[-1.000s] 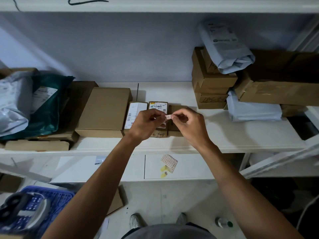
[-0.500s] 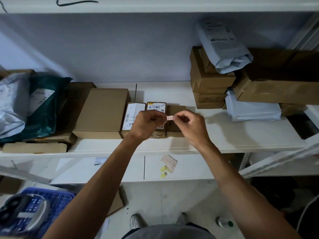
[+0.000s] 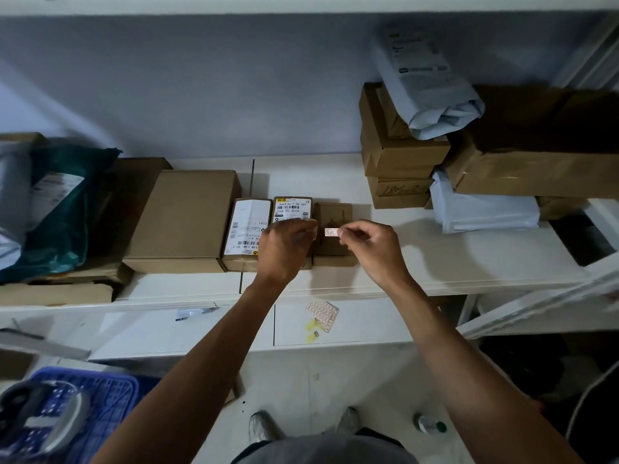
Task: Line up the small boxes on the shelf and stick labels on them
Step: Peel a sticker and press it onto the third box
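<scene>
Small label pinched in right hand, long axis 3-to-9 — plain box directly beneath; left hand loosely curled at 9 o'clock, seemingly empty.

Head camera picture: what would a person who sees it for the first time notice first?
First, the two hands at the middle of the shelf: the right hand pinches a small label, while the left hand rests over the small boxes lined up there. Next, the tall stack of boxes at the back right with a grey bag on top.
</scene>
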Action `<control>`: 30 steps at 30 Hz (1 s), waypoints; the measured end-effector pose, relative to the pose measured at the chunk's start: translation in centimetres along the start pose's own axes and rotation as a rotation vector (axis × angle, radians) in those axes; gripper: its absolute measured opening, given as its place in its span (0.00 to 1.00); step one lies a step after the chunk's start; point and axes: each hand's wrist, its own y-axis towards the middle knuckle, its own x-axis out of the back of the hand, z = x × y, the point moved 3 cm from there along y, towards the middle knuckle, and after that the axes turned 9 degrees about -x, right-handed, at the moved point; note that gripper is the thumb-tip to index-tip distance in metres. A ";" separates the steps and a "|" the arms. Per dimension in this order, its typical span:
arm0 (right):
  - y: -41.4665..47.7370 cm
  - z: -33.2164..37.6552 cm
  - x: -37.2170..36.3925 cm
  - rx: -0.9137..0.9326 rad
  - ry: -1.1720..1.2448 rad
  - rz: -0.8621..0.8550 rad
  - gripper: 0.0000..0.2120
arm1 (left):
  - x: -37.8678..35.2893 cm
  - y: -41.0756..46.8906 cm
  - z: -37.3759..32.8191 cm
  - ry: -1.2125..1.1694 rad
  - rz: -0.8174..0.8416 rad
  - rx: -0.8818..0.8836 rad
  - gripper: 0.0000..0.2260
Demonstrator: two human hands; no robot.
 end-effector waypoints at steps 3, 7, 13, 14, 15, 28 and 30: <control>0.3 -0.3 0.3 -0.017 0.000 0.006 0.06 | -0.6 0.2 0.4 0.182 -0.024 -0.073 0.11; 0.6 -0.9 0.4 -0.045 0.004 0.033 0.06 | -1.6 -0.2 1.2 0.306 -0.003 -0.086 0.18; 1.3 -2.1 0.3 -0.095 -0.006 0.053 0.04 | -2.4 -0.3 1.2 0.360 -0.014 -0.194 0.17; 1.4 -2.3 0.3 -0.102 -0.006 0.053 0.04 | -2.5 -0.2 0.9 0.351 -0.021 -0.209 0.16; 1.5 -2.4 0.3 -0.110 -0.004 0.052 0.04 | -2.5 -0.1 0.8 0.337 -0.027 -0.219 0.15; 2.0 -3.3 -0.4 -0.233 -0.004 0.060 0.04 | -3.1 0.4 0.9 0.321 0.012 -0.176 0.13; 2.0 -3.4 -0.4 -0.250 -0.019 0.050 0.03 | -3.1 0.4 1.1 0.342 0.029 -0.166 0.13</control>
